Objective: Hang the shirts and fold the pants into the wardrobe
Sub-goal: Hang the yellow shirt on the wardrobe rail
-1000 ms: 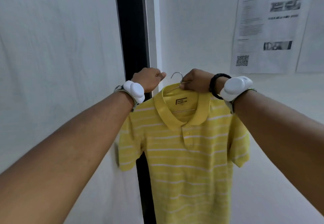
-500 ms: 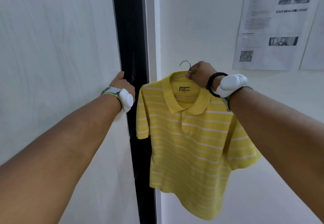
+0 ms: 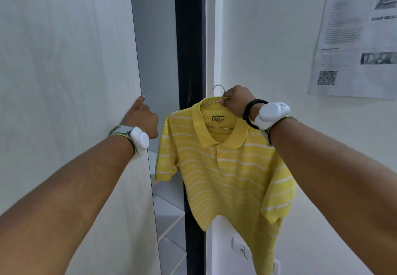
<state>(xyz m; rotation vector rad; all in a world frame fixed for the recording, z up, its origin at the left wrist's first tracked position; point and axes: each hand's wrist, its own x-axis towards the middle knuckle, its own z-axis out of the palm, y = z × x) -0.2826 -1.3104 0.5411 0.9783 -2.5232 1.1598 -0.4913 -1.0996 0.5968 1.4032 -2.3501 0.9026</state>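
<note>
- The right hand (image 3: 236,103) pinches the wire hanger (image 3: 219,87) just below its hook.
- The yellow striped shirt (image 3: 225,171) hangs on that hanger in mid-air, in front of the dark gap of the wardrobe.
- The left hand (image 3: 140,117) grips the edge of the wardrobe door (image 3: 71,81), its fingers hidden behind it.
- White shelves (image 3: 169,208) show inside the gap.
- A printed sheet (image 3: 356,44) is stuck on the wall at right.
</note>
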